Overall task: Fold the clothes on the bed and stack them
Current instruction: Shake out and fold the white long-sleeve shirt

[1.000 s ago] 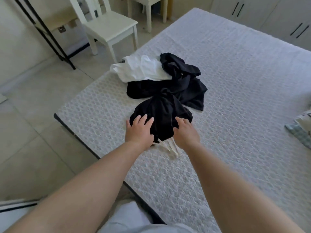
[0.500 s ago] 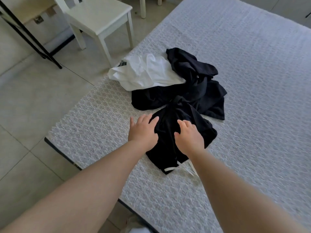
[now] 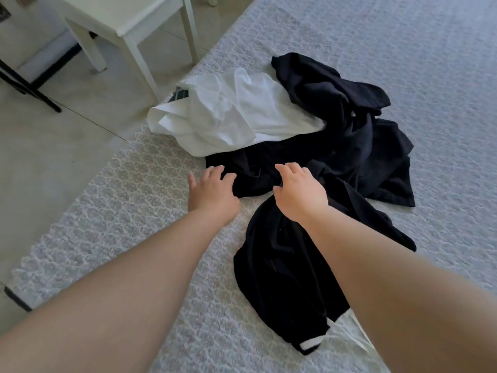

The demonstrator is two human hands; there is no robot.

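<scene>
Head view: a heap of clothes is seen on the bed (image 3: pixel 403 36), near its corner. A black garment with a white-trimmed hem (image 3: pixel 285 270) is spread nearest the person, just beside a crumpled black garment (image 3: pixel 349 146); a white shirt (image 3: pixel 236 117) is draped on that garment's far side. The left hand (image 3: pixel 212 193) is laid on the crumpled garment's edge, fingers (image 3: pixel 215 172) loosely spread. The right hand (image 3: pixel 298 192) is curled into the black fabric, gripping it.
</scene>
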